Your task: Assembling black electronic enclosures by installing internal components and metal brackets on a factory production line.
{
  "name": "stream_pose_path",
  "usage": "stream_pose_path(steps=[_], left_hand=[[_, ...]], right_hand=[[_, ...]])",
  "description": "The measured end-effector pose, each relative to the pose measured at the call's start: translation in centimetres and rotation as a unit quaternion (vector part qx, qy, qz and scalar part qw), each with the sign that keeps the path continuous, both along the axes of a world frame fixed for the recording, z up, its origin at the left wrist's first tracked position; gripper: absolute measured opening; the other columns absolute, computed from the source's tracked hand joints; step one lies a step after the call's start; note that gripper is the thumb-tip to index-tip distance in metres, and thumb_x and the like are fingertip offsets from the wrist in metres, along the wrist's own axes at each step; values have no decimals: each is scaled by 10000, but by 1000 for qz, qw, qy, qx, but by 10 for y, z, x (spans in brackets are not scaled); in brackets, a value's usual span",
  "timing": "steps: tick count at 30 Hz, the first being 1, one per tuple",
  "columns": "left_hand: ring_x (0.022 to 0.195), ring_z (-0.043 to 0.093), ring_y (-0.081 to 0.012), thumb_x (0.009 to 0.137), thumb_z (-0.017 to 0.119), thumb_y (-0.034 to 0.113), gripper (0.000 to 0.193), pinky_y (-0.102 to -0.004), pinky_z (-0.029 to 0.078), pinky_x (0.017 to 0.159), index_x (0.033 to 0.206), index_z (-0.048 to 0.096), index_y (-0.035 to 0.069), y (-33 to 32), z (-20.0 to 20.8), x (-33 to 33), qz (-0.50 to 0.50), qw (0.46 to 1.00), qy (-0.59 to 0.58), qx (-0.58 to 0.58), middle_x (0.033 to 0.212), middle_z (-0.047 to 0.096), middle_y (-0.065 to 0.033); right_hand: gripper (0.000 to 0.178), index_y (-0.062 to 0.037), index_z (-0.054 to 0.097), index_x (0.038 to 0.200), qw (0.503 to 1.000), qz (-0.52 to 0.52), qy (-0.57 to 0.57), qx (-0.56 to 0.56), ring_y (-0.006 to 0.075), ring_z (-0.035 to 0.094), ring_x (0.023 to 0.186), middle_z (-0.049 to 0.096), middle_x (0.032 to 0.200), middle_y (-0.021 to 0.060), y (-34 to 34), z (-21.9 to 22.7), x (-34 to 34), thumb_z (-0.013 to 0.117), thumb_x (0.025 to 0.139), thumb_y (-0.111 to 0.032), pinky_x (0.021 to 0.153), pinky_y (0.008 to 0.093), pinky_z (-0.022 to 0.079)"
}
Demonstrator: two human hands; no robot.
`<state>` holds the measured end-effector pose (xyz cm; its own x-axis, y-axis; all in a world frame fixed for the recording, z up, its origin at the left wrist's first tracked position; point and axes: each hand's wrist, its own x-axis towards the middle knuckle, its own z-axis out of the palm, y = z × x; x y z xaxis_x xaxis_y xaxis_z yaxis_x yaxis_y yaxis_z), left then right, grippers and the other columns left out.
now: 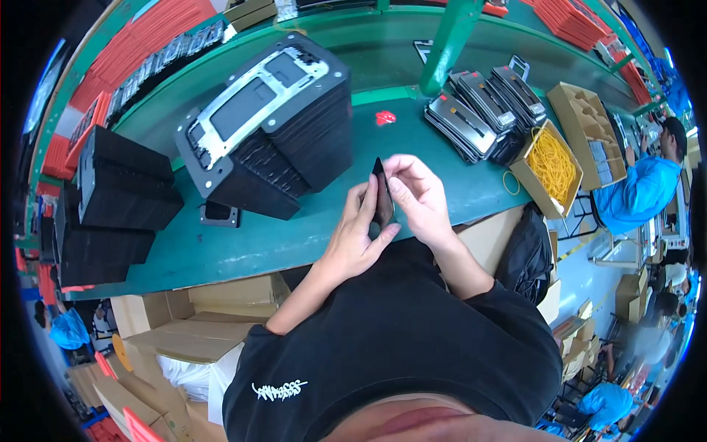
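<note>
A thin, dark, flat panel (383, 202), phone-like in size, stands nearly edge-on in front of my chest. My left hand (355, 237) is closed round its left side and lower end, the thumb across the bottom. At the upper right edge, the fingertips and thumb of my right hand (421, 197) pinch close against it. The panel's broad face is mostly turned away. Beyond my left hand rises a tall stack of black foam trays (309, 140), with a silvery metal frame (254, 99) lying in the top one.
More black tray stacks (125, 184) stand at the left. On the green table (243, 254), a small red item (385, 118) lies ahead. To the right are piled metal-framed panels (464, 125), a box of yellow bands (549, 166) and a divided carton (585, 125). A blue-clad person (637, 195) works farther right.
</note>
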<state>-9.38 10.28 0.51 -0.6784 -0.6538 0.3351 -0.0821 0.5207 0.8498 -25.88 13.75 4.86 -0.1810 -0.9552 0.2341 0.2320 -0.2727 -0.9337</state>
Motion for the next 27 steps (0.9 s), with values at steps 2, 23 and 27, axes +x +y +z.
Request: stream_pose_path(steps=[2, 23, 27], left_hand=[[1220, 539, -377, 962, 689, 274, 875, -449, 500, 987, 1622, 177, 13, 0, -10, 8, 31, 999, -10, -27, 1437, 408, -243], [955, 559, -156, 1055, 543, 336, 742, -272, 538, 741, 1649, 178, 82, -11, 5, 39, -37, 961, 132, 241, 1339, 537, -120], [958, 561, -158, 1053, 545, 350, 723, -264, 536, 748, 1639, 225, 72, -13, 4, 35, -11, 985, 70, 160, 1325, 534, -124]], right_hand=[[184, -14, 572, 1195, 997, 67, -28, 12, 105, 605, 922, 616, 997, 20, -6, -2, 4, 603, 1042, -110, 822, 269, 518], [136, -52, 626, 990, 993, 23, 58, 98, 76, 584, 676, 631, 810, 3, -40, 3, 21, 644, 1019, -183, 602, 236, 451], [116, -52, 598, 1017, 991, 51, -104, 70, 90, 567, 667, 603, 837, 21, -27, -1, 34, 628, 1024, -164, 583, 251, 441]])
